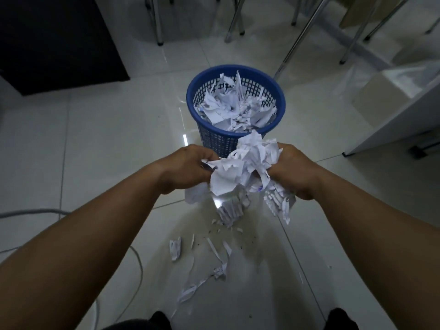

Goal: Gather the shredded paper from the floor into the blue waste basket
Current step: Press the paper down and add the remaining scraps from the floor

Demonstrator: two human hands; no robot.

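Fingers of left hand point(188, 166) and right hand point(294, 171) curled in, gripping one big wad of shredded paper point(245, 167) from both sides, strips dangling below it. Wad held above the floor point(95, 144), just in front of the blue waste basket point(190, 96), near its closer rim. Basket upright, heaped with paper scraps point(233, 110). Some loose shreds point(215, 256) lie on the tiles under the arms. Grey cable point(139, 260) at left, chair legs point(159, 25) beyond basket

Office room, glossy white tile floor point(100, 129), metal chair legs point(159, 22), white desk panel point(390, 120), dark cabinet point(54, 41)
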